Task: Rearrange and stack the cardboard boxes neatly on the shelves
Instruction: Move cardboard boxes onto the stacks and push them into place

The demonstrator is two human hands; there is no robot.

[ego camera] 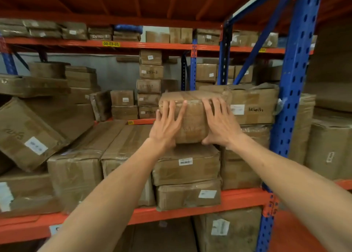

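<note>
A small taped cardboard box (193, 116) sits on top of a stack of two flat boxes (186, 168) on the middle shelf. My left hand (167, 125) presses flat against the small box's front left, fingers spread. My right hand (219, 122) lies on its front right, fingers spread, thumb under the lower edge. Both hands grip the box between them. To its right stands a larger box (253, 107) with a white label and handwriting, touching or nearly touching the small box.
An orange shelf beam (238, 198) runs along the front and a blue upright (293, 91) stands at the right. Long boxes (85, 162) lie left of the stack, and a tilted box (28, 137) leans at far left. Stacked small boxes (150, 86) fill the back.
</note>
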